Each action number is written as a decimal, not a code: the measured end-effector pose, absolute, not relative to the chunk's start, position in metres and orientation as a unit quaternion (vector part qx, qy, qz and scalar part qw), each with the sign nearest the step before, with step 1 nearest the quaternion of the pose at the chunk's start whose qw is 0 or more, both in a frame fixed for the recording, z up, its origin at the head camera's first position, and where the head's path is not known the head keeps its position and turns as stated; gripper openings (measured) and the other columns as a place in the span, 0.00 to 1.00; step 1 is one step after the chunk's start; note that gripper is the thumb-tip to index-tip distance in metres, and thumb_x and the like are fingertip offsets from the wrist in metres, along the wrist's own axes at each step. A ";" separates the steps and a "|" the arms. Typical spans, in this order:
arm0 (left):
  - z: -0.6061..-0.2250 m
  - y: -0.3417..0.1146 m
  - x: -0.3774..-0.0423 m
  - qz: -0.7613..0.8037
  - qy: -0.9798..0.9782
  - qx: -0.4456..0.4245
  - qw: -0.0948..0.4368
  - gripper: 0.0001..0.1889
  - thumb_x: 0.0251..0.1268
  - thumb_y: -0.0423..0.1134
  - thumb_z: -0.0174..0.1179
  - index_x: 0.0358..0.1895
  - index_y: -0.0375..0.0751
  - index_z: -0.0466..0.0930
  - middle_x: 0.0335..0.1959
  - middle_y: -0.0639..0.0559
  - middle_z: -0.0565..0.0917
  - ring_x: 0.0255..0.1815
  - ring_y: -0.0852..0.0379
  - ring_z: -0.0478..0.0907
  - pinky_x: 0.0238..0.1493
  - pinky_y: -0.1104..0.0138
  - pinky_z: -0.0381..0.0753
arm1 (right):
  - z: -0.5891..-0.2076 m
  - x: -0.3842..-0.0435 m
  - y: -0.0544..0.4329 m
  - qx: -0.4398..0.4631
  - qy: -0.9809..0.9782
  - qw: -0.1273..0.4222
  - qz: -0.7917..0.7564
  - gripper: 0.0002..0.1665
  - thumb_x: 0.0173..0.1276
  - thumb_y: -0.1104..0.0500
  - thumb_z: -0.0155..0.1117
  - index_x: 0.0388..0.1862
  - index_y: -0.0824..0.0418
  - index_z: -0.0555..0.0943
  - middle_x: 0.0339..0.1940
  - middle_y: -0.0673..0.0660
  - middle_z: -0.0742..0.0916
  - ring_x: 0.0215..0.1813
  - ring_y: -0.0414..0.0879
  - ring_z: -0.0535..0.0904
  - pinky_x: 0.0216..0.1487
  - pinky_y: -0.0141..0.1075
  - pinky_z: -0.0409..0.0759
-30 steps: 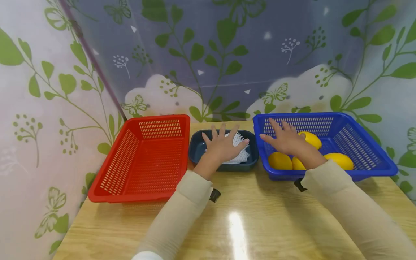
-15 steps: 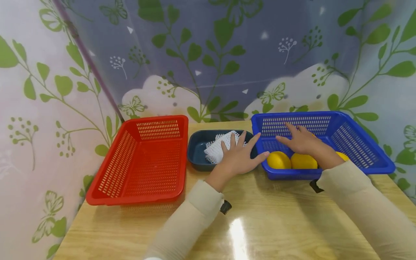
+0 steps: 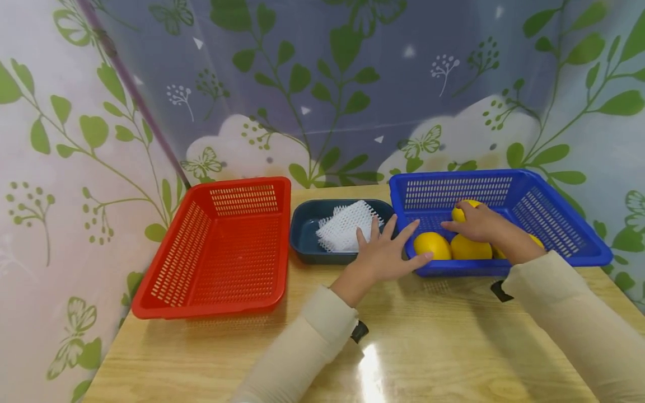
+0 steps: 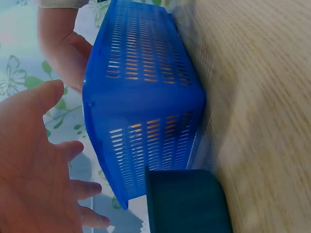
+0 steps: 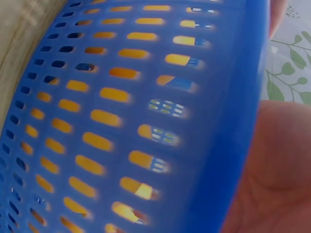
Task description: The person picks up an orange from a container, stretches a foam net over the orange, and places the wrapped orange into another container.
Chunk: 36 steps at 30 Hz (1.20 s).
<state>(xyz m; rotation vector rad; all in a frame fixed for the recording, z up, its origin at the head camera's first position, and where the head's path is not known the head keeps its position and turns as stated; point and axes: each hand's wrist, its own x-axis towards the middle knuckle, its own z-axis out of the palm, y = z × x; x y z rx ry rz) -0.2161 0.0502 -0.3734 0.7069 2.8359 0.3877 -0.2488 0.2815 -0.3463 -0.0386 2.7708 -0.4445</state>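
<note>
Your right hand reaches over the front rim into the blue basket, with its thumb and forefinger at the rearmost yellow fruit. You have the fingers bent about that fruit, but whether they grip it or only touch it, I cannot tell; in the right wrist view the basket's slotted wall hides the fingers, and only your palm shows past the rim.

Your left hand holds nothing: its fingers are spread wide, palm down, by the basket's near left corner, and the left wrist view shows it apart from the basket wall.

Under your right hand and wrist, more yellow fruits lie along the basket's front wall, one partly covered by your wrist. Just left of the basket is the dark tray, with white netting heaped in it beyond your left fingertips. Farther left, just beside the tray, stands the red basket.

You wear pale sleeves, with a black piece at each cuff. All of it stands on a wood-grain table before a leaf-patterned curtain.
</note>
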 end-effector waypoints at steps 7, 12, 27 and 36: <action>-0.380 0.052 -0.214 0.121 0.958 0.240 0.098 0.39 0.62 0.77 0.37 0.76 0.76 0.40 0.80 0.53 0.43 0.78 0.37 0.35 0.70 0.35 0.39 | -0.349 -0.248 0.287 -0.024 0.972 0.192 -0.131 0.43 0.72 0.46 0.53 0.68 0.80 0.58 0.63 0.81 0.69 0.60 0.76 0.66 0.60 0.67 0.65; -0.383 0.052 -0.214 0.112 0.960 0.239 0.095 0.39 0.62 0.77 0.36 0.76 0.74 0.41 0.80 0.53 0.42 0.78 0.38 0.35 0.70 0.36 0.39 | -0.352 -0.250 0.292 -0.011 0.954 0.245 -0.175 0.45 0.71 0.47 0.54 0.71 0.78 0.52 0.66 0.80 0.64 0.59 0.74 0.68 0.48 0.61 0.79; -0.389 0.055 -0.215 0.114 0.963 0.227 0.090 0.41 0.62 0.77 0.37 0.77 0.70 0.45 0.80 0.56 0.43 0.78 0.39 0.36 0.70 0.35 0.41 | -0.364 -0.256 0.300 0.005 0.913 0.343 -0.222 0.50 0.65 0.49 0.59 0.74 0.74 0.48 0.66 0.78 0.60 0.58 0.72 0.65 0.53 0.65 0.74; -0.388 0.055 -0.215 0.119 0.963 0.227 0.082 0.41 0.62 0.77 0.38 0.77 0.69 0.47 0.80 0.55 0.44 0.78 0.39 0.38 0.70 0.35 0.42 | -0.366 -0.256 0.303 -0.015 0.912 0.349 -0.215 0.55 0.60 0.46 0.68 0.72 0.73 0.50 0.59 0.76 0.65 0.55 0.70 0.67 0.51 0.64 0.76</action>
